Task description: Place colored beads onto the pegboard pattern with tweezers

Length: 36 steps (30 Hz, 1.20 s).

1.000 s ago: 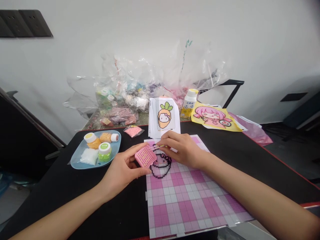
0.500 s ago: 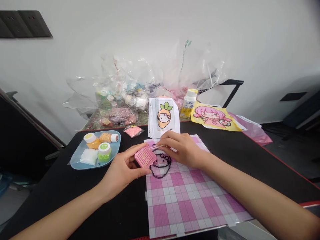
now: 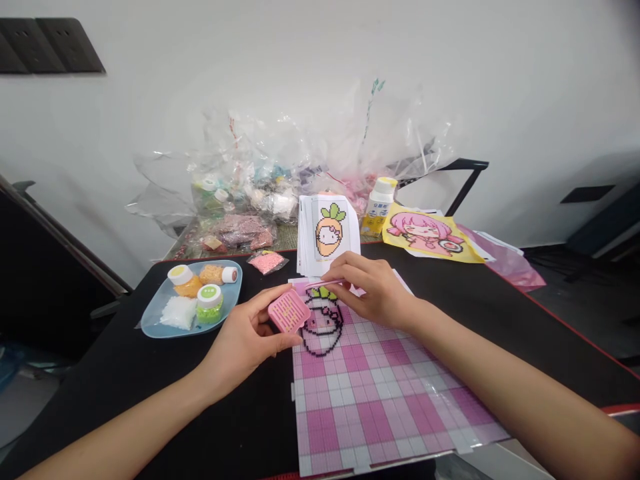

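Left hand (image 3: 243,340) grips a tilted pink slotted bead tray (image 3: 289,312) beside the black bead outline (image 3: 320,355) on the checked pegboard (image 3: 373,407); right hand (image 3: 377,293) pinches pink tweezers (image 3: 320,285) near green beads (image 3: 326,293). Tipping the tray further could spill its beads; a dipping fingertip or tweezer slip could dislodge laid ones.

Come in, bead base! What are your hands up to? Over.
Left hand holding pink bead tray. Right hand gripping tweezers over checkered pegboard. Black bead outline, green beads on top. Right hand partly blocks view.
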### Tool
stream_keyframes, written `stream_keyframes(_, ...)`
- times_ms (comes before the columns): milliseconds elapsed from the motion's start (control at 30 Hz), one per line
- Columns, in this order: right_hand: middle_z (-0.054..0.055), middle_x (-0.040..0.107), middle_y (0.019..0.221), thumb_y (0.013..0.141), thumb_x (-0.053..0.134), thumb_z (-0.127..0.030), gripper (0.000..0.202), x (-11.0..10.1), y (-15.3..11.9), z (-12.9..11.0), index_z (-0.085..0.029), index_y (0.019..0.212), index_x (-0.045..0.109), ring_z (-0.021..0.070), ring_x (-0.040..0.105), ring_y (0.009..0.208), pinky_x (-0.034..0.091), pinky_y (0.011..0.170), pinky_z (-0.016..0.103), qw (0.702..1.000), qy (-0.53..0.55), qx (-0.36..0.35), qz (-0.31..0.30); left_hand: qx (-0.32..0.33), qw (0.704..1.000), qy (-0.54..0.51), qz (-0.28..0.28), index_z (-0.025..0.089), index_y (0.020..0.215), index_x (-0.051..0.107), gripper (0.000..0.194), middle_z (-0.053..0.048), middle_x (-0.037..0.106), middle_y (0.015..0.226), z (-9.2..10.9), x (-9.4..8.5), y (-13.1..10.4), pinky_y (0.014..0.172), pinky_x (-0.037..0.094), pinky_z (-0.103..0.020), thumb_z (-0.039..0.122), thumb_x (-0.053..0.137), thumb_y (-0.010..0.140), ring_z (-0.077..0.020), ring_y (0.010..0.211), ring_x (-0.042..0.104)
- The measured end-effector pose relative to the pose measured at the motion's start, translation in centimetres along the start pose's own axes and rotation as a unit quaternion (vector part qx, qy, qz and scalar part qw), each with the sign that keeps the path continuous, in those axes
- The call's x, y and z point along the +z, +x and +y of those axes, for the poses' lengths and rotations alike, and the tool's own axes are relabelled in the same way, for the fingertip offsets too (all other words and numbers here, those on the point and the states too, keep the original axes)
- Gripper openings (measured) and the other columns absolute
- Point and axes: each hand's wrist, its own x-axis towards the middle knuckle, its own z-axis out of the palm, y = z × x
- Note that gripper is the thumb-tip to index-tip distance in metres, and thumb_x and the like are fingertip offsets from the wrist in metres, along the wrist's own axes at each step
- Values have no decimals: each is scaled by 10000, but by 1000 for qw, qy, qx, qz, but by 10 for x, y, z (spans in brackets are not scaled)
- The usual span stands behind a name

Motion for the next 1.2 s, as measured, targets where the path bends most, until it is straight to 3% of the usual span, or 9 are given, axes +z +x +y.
stream_keyframes(233, 61, 662, 887, 947, 542, -217, 153, 4, 0, -4, -148, 940, 678, 110, 605, 697, 452, 553, 225, 999, 30, -7, -32, 18, 1000, -6, -20, 281, 1285, 593, 704, -29, 685, 1255, -3, -1, 1, 870, 563, -322, 259, 859, 633, -252, 1094, 662)
stream_keyframes(433, 71, 661, 895, 947, 540, -222, 161, 4, -1, -4, -144, 943, 681, 122, 616, 715, 457, 567, 235, 998, 38, -7, -46, 23, 999, -2, -27, 275, 1295, 592, 717, -38, 672, 1284, -2, -1, 0, 957, 535, -377, 275, 859, 630, -265, 1121, 652)
stream_keyframes(633, 68, 663, 903, 955, 529, -224, 166, 7, -1, -4, -151, 939, 677, 123, 619, 724, 457, 571, 236, 998, 38, -5, -47, 19, 999, 19, -27, 272, 1297, 596, 715, -51, 675, 1274, -1, -1, -1, 933, 540, -409, 283, 848, 627, -284, 1112, 649)
stream_keyframes(733, 65, 663, 895, 953, 534, -213, 152, 7, -1, -4, -152, 938, 672, 120, 621, 732, 459, 576, 231, 998, 50, -6, -30, 20, 999, 15, -23, 264, 1286, 602, 706, -48, 678, 1264, 1, -1, -1, 914, 544, -368, 278, 852, 626, -263, 1094, 653)
stream_keyframes(833, 61, 667, 878, 950, 540, -211, 139, 4, -1, -2, -154, 940, 667, 122, 622, 744, 461, 585, 228, 999, 51, 3, -15, 2, 1000, 9, -6, 241, 1304, 571, 735, -60, 713, 1171, 1, 0, -2, 667, 565, -269, 291, 853, 628, -236, 960, 681)
stream_keyframes(933, 52, 668, 851, 947, 546, -246, 156, -1, -1, 4, -156, 912, 669, 105, 593, 672, 432, 545, 218, 999, 18, 29, -11, -13, 1000, 5, 12, 208, 1339, 511, 776, -72, 731, 1060, 1, 0, -2, 471, 474, -212, 296, 841, 642, -203, 799, 659)
stream_keyframes(1033, 43, 668, 835, 942, 549, -277, 194, -5, -2, 9, -153, 861, 674, 77, 538, 574, 375, 498, 215, 998, -35, 48, -33, -11, 1000, -6, 24, 169, 1349, 483, 783, -80, 715, 1046, 0, 1, -1, 468, 473, -206, 284, 829, 656, -166, 743, 614)
stream_keyframes(1200, 33, 682, 840, 942, 550, -324, 234, -4, -4, 12, -160, 831, 676, 82, 548, 578, 339, 510, 228, 993, -75, 57, -77, -16, 999, -18, 38, 136, 1366, 454, 803, -85, 694, 1044, 2, 2, -1, 465, 465, -200, 288, 822, 668, -127, 685, 565)
